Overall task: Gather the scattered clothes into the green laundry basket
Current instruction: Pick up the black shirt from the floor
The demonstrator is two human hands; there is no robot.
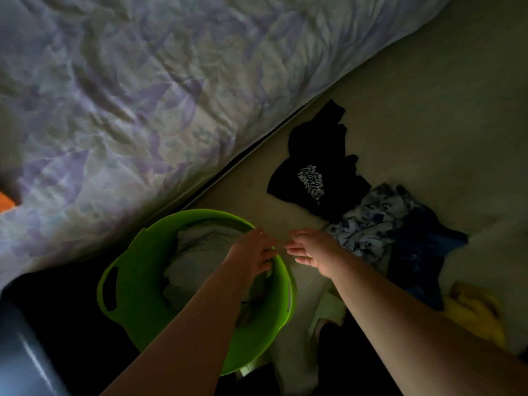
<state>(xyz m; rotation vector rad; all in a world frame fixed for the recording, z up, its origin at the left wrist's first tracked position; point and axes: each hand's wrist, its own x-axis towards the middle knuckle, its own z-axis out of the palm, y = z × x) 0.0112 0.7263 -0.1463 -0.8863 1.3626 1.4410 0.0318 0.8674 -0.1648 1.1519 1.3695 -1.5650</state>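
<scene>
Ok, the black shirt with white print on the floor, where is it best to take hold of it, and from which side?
Probably the bunched folds of the black shirt just above its white print, pinched from above by the right hand, the nearer one. It lies crumpled on the carpet, so raised folds offer a better grip than flat edges.

Basket (134,284): bright green, holding pale grey-white cloth (200,252). Bed cover (128,95): white with lilac leaf pattern. Floor (428,95): beige. Shirt (320,172): black, white print. Blouse (371,221): white with blue floral pattern. Beside it, navy garment (420,252); yellow garment (474,312).
</scene>
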